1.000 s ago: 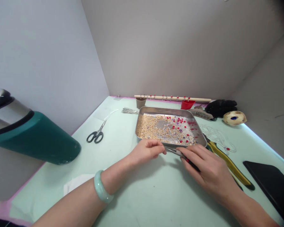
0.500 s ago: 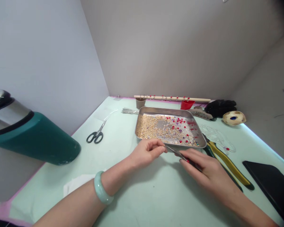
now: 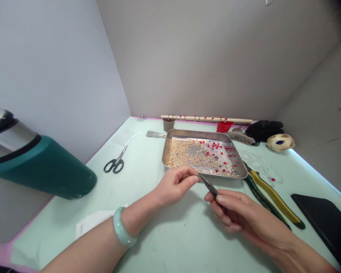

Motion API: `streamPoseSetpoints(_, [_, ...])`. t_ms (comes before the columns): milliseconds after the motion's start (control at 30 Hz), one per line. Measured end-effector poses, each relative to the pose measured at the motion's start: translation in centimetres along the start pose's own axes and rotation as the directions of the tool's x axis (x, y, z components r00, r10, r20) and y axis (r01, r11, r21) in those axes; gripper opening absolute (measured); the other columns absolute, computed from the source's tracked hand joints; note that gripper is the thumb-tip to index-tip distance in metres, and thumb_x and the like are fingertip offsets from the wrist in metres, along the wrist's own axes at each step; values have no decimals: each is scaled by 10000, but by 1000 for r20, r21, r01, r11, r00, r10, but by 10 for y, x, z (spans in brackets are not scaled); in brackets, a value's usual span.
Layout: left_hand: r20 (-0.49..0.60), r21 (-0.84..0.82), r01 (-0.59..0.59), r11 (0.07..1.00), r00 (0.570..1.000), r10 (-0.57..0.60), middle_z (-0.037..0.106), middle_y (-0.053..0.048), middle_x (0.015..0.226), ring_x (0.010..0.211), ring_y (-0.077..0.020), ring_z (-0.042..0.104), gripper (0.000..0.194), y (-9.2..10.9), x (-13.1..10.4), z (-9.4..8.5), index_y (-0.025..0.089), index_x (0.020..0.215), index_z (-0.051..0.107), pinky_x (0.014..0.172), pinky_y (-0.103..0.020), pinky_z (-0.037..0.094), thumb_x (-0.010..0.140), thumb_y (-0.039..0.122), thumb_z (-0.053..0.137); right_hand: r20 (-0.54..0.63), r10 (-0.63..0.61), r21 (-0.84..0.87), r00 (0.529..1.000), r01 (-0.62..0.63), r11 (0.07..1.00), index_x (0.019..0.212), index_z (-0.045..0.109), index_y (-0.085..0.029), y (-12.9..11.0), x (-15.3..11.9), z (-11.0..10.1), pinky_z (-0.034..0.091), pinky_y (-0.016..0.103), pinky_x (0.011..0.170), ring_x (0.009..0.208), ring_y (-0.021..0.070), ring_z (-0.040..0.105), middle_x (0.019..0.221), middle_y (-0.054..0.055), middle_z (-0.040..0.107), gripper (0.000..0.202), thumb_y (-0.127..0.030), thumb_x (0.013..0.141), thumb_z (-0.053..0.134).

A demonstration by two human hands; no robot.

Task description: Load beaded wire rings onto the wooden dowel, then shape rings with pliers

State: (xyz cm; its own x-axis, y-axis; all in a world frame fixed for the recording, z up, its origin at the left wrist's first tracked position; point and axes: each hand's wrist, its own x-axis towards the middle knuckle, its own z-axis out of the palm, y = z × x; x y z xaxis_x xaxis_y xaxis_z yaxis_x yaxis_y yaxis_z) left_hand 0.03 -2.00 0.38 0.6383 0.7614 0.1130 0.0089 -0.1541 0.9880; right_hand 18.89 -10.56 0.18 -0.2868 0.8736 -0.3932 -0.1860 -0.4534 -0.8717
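My left hand (image 3: 180, 184) is closed in a pinch in front of the tray, and what lies between its fingertips is too small to make out. Dark needle-nose pliers (image 3: 209, 185) are gripped in my right hand (image 3: 233, 212), with thumb and fingers wrapped round the handles. Their narrow tip points up and left and meets my left fingertips; I cannot tell whether the jaws touch anything. Just behind both hands stands the shallow metal tray (image 3: 204, 132). Gold beads (image 3: 174, 151) fill its left side, with clear, red and purple beads toward the right.
Black-handled scissors (image 3: 115, 163) and a green bottle (image 3: 42, 167) are on the left. Green-and-yellow pliers (image 3: 272, 197) and a black flat object (image 3: 324, 223) lie right. Behind the tray, a wooden stick (image 3: 207, 118) with small beaded pieces rests across a brown cup (image 3: 168, 125) and a red cup (image 3: 224, 126).
My right hand has turned over, so its thumb is now on top and its fingers curl beneath. The pliers rotated with it and tilt more steeply. The left hand stays put.
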Motion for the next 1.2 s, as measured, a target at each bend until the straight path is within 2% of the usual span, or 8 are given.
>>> streamPoseSetpoints(167, [73, -121, 24, 992, 997, -15, 524, 6, 694, 579, -73, 400, 196, -1, 0, -2, 137, 841, 578, 547, -217, 306, 851, 328, 534, 152, 62, 163, 986, -87, 983, 900, 668, -193, -1, 1, -1, 153, 178, 402, 505, 58, 307, 641, -28, 421, 228, -382, 805, 581])
streamPoseSetpoints(300, [109, -281, 107, 954, 991, -79, 349, 76, 523, 463, -55, 257, 234, -3, 1, 0, 136, 822, 563, 468, -214, 197, 838, 368, 544, -14, -37, -54, 999, 36, 998, 941, 660, -184, -1, 2, 2, 190, 202, 426, 524, 72, 323, 651, -22, 436, 275, -410, 817, 563])
streamPoseSetpoints(433, [108, -344, 186, 920, 981, -159, 320, 85, 491, 438, -54, 220, 234, -2, 2, 3, 141, 817, 549, 449, -225, 147, 825, 374, 551, -158, -164, -335, 974, 103, 936, 1027, 655, -170, 3, 4, 6, 314, 232, 479, 560, 100, 409, 657, -8, 478, 367, -456, 831, 535])
streamPoseSetpoints(533, [84, -368, 213, 905, 977, -196, 327, 84, 478, 430, -53, 210, 224, 0, 2, 5, 149, 810, 533, 444, -230, 133, 827, 372, 547, -212, -359, -574, 909, 181, 798, 1048, 656, -193, 9, 7, 5, 412, 265, 546, 636, 144, 506, 672, 8, 543, 357, -452, 849, 513])
streamPoseSetpoints(667, [76, -402, 240, 884, 971, -229, 318, 84, 462, 429, -55, 183, 228, 0, 2, 6, 160, 793, 515, 442, -233, 118, 823, 383, 550, -128, -665, -822, 736, 296, 487, 1046, 624, -210, 16, 10, 2, 470, 302, 652, 771, 185, 577, 832, 47, 623, 260, -361, 875, 500])
streamPoseSetpoints(833, [103, -439, 257, 861, 966, -236, 317, 85, 462, 424, -54, 164, 219, -2, 1, 6, 161, 798, 513, 435, -235, 105, 834, 375, 540, 27, -790, -914, 612, 336, 229, 1069, 563, -196, 22, 12, 1, 469, 296, 665, 752, 164, 573, 904, 57, 613, 205, -247, 879, 508])
streamPoseSetpoints(967, [99, -428, 242, 871, 970, -221, 325, 88, 467, 423, -52, 177, 225, -3, 1, 7, 153, 817, 525, 435, -236, 112, 833, 376, 549, 78, -805, -930, 588, 333, 153, 1094, 534, -208, 24, 13, 1, 471, 302, 686, 786, 170, 576, 921, 59, 608, 219, -204, 877, 508])
streamPoseSetpoints(1200, [47, -366, 207, 907, 978, -205, 345, 92, 479, 421, -50, 245, 317, -7, 2, 11, 151, 854, 536, 437, -213, 168, 796, 458, 583, 50, -827, -941, 560, 304, 149, 1085, 541, -186, 26, 13, 1, 475, 306, 674, 776, 174, 579, 901, 60, 611, 215, -212, 875, 507])
